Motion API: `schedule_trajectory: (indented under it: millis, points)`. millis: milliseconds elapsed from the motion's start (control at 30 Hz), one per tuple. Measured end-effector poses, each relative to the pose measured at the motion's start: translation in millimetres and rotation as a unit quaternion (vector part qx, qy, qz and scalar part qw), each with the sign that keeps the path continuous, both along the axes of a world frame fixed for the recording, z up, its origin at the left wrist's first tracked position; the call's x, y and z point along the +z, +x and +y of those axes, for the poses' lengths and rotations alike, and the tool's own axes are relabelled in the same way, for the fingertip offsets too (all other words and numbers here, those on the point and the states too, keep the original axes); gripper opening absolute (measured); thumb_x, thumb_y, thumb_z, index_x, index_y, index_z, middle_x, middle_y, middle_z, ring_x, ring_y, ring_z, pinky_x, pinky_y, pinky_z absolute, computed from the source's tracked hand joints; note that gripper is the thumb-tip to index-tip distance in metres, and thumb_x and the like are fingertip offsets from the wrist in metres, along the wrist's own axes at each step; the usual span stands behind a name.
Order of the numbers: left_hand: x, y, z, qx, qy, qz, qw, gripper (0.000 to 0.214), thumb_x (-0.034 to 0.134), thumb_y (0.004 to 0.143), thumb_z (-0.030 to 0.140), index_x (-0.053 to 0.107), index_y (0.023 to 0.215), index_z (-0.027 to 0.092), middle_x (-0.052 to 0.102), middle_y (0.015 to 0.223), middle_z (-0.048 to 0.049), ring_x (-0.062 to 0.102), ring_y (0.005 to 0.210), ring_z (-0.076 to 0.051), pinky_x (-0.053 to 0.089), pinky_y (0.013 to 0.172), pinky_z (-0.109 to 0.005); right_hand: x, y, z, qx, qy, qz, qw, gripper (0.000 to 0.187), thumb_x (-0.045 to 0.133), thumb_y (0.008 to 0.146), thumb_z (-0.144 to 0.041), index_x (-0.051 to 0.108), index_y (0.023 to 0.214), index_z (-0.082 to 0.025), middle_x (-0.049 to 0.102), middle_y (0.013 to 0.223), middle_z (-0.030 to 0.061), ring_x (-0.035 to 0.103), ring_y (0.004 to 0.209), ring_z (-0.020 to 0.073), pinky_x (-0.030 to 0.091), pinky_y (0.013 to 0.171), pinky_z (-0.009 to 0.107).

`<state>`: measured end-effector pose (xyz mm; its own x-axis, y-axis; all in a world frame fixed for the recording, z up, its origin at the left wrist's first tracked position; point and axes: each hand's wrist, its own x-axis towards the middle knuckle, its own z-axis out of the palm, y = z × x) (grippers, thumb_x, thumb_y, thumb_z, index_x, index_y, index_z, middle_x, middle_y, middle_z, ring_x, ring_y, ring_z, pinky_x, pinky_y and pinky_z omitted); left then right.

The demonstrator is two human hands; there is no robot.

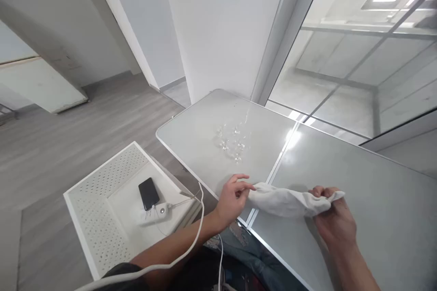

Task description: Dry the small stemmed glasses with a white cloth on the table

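A white cloth [287, 201] is stretched between my two hands above the near part of the grey folding table [375, 177]. Its left end is pinched between the thumb and fingers of my left hand [232, 198]. My right hand [334, 220] is closed around the other end, and a small corner pokes out past the fingers. The cloth hangs in loose folds, and whether anything is inside it cannot be seen. Beyond my left hand, several small clear glass pieces [235, 144] stand grouped on the table's left half; their exact shape is hard to make out.
To the left stands a white cabinet with perforated edges [97, 191], holding a black phone [149, 193] and a white power strip [153, 213]. A white cable [201, 218] runs across my left forearm. A glass-panelled door [341, 68] borders the table's far side.
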<state>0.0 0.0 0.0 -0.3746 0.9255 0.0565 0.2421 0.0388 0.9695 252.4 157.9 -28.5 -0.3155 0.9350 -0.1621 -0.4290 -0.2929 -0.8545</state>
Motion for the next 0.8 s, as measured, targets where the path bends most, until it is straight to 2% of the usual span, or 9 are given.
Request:
schedule_trajectory:
  millis: [200,267,333,400,533,633,667,733,800]
  points:
    - [19.7,-36.9,-78.7,-0.234,0.031,0.041,0.971,0.018,0.06,0.093,0.023,0.075,0.102,0.02,0.066,0.125,-0.0147,0.065,0.117,-0.024,0.049,0.107,-0.038,-16.4,-3.1,-0.6,0.097,-0.005,-0.084,0.992,0.036,0.08,0.076,-0.052,0.06,0.075,-0.021,0.055,0.073,0.0023,0.045,0.057,0.0138,0.039,0.046,0.025]
    - [18.2,-66.4,-99.3,-0.407,-0.049,-0.047,0.911,0.023,0.06,0.095,0.029,0.076,0.11,0.021,0.07,0.124,-0.0134,0.067,0.119,-0.026,0.049,0.107,-0.035,-18.4,-4.0,-0.3,0.102,-0.008,-0.097,0.99,0.037,0.079,0.076,-0.054,0.061,0.075,-0.022,0.055,0.073,0.0032,0.046,0.057,0.0149,0.039,0.046,0.026]
    - [17.9,-102.4,-115.8,-0.566,-0.154,-0.131,0.799,0.036,0.07,0.088,0.038,0.075,0.12,0.022,0.067,0.135,-0.0096,0.062,0.128,-0.029,0.052,0.104,-0.033,-20.2,-3.1,0.9,0.104,-0.013,-0.103,0.989,0.039,0.079,0.075,-0.056,0.061,0.074,-0.022,0.055,0.073,0.0035,0.046,0.057,0.0157,0.039,0.045,0.027]
    - [22.8,-140.0,-131.3,-0.609,-0.257,-0.168,0.732,0.055,0.076,0.082,0.041,0.068,0.134,0.023,0.068,0.136,-0.0074,0.063,0.128,-0.031,0.054,0.101,-0.033,-23.0,-0.8,2.6,0.112,-0.02,-0.114,0.987,0.038,0.078,0.075,-0.056,0.06,0.073,-0.022,0.054,0.071,0.0036,0.045,0.057,0.0162,0.039,0.045,0.028]
    - [38.9,-208.7,-171.3,-0.351,-0.305,-0.187,0.865,0.051,0.076,0.082,0.038,0.07,0.13,0.021,0.06,0.146,-0.0111,0.052,0.139,-0.033,0.045,0.113,-0.045,-27.9,2.7,6.0,0.124,-0.02,-0.12,0.985,0.038,0.079,0.073,-0.056,0.061,0.072,-0.022,0.053,0.068,0.0034,0.043,0.055,0.0167,0.039,0.043,0.028]
    - [28.1,-252.6,-203.1,-0.226,-0.486,-0.229,0.813,0.032,0.078,0.075,0.036,0.079,0.097,0.013,0.078,0.107,-0.0185,0.075,0.099,-0.037,0.059,0.089,-0.049,-26.6,0.8,5.9,0.124,-0.006,-0.116,0.986,0.038,0.079,0.072,-0.055,0.06,0.069,-0.022,0.052,0.066,0.0035,0.043,0.054,0.017,0.038,0.043,0.029]
    - [17.9,-264.6,-210.0,-0.138,-0.547,-0.177,0.807,0.028,0.079,0.072,0.032,0.079,0.094,0.013,0.079,0.098,-0.0174,0.076,0.092,-0.038,0.06,0.085,-0.048,-25.3,-0.5,5.0,0.128,-0.006,-0.113,0.985,0.038,0.078,0.073,-0.054,0.06,0.069,-0.022,0.052,0.065,0.0031,0.043,0.053,0.0166,0.038,0.043,0.029]
    - [-9.1,-282.9,-214.1,0.177,-0.564,0.031,0.806,0.025,0.076,0.073,0.028,0.076,0.095,0.017,0.079,0.093,-0.0122,0.076,0.091,-0.035,0.061,0.083,-0.043,-22.0,-3.7,2.5,0.134,-0.011,-0.099,0.986,0.037,0.076,0.077,-0.054,0.059,0.07,-0.022,0.049,0.062,0.0014,0.041,0.051,0.0155,0.036,0.043,0.028]
    - [-38.1,-293.3,-205.4,0.272,-0.552,0.117,0.779,0.038,0.061,0.087,0.033,0.066,0.121,0.014,0.075,0.115,-0.017,0.07,0.114,-0.035,0.057,0.093,-0.044,-19.0,-6.7,0.1,0.131,-0.016,-0.079,0.988,0.037,0.076,0.078,-0.053,0.058,0.071,-0.022,0.046,0.059,-0.0002,0.04,0.05,0.015,0.036,0.043,0.028]
